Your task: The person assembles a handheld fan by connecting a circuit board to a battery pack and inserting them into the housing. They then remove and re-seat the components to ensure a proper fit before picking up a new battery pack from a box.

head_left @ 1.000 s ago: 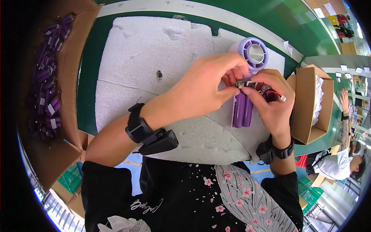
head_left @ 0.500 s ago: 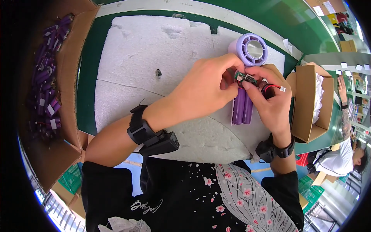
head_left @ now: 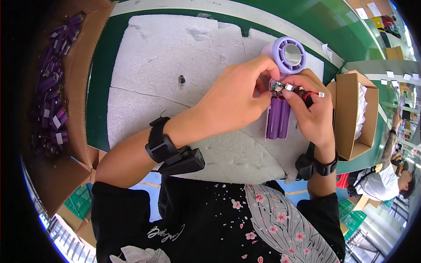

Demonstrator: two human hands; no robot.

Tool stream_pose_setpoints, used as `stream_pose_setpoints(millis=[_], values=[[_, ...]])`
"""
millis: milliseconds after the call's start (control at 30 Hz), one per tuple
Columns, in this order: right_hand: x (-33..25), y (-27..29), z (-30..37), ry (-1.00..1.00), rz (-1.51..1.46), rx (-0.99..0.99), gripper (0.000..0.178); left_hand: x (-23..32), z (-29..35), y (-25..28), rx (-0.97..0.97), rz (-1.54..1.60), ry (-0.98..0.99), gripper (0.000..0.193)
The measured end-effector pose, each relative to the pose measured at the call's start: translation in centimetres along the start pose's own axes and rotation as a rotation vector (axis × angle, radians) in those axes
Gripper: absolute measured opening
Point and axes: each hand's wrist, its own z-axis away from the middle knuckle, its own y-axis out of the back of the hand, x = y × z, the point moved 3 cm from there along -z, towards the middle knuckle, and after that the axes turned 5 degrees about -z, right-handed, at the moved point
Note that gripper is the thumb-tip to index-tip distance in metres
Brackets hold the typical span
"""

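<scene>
A lilac handheld fan lies on white foam, its round head (head_left: 290,54) at the far end. In its open handle sit purple battery cells (head_left: 278,117) side by side. Over the handle's upper part, a small green circuit board (head_left: 278,87) with a silver metal part (head_left: 289,87) is between my hands. My left hand (head_left: 237,90) has thumb and index finger closed at the board's left end. With my right hand (head_left: 312,107) I pinch its right end. Red and black wires with a white plug (head_left: 321,94) stick out past my right fingers. The fingers partly hide the board.
A foam sheet (head_left: 166,57) covers the green bench (head_left: 100,101). At left stands a cardboard box (head_left: 81,83) with many purple wired battery packs (head_left: 52,87). A smaller carton (head_left: 355,149) with white packing is at right. Beyond it a person (head_left: 381,184) in white reaches over a bench.
Both hands have shifted slightly right with the circuit board. The board has turned, so its silver metal part now shows. The fan's head has moved slightly right too.
</scene>
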Motion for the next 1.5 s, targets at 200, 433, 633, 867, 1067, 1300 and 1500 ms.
stream_pose_setpoints(millis=[200,433,633,867,1067,1300,1500], values=[[-0.2,0.6,-0.4,0.064,0.003,-0.095,0.019,-0.3,-0.1,-0.2,-0.001,0.118,0.022,0.022],[-0.1,0.7,-0.4,0.119,0.018,-0.116,0.020,-0.6,-0.3,0.0,-0.037,0.143,0.033,0.021],[-0.1,0.7,-0.1,0.105,0.033,-0.089,0.021,-0.8,-0.5,0.2,-0.100,0.186,0.002,0.020],[-0.2,0.7,-0.3,0.091,0.021,-0.129,0.019,-0.6,-0.6,0.7,-0.160,0.274,0.078,0.022],[-0.1,1.1,-0.6,0.125,-0.035,-0.118,0.022,-0.3,-0.4,0.6,-0.109,0.185,0.024,0.021],[0.0,0.6,-0.4,0.070,-0.050,-0.084,0.022,-0.5,-0.4,0.8,-0.119,0.155,0.069,0.021],[0.2,0.4,-0.5,0.075,-0.071,-0.086,0.020,-0.3,-0.4,1.3,-0.162,0.204,0.087,0.022]])
